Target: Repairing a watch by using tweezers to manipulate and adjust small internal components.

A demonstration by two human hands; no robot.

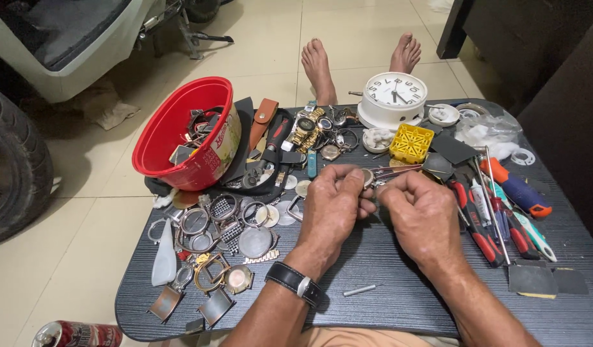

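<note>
Nearest, the left hand (332, 202) pinches a small round watch case (368, 177) by its rim above mid-bench (386, 257), while the right hand (420, 212) grips fine tweezers (399, 171) at it; light, stiff, slippery, scratch-prone, so edge-holding seems wisest

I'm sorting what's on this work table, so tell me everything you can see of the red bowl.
The red bowl is a round, glossy tub that looks like plastic, with a pale printed label on its outer wall. It sits tilted at the table's far left corner, its mouth turned toward the camera. Inside lie dark watch parts and straps. Black and brown straps rest against its right side. Neither hand touches it.
</note>
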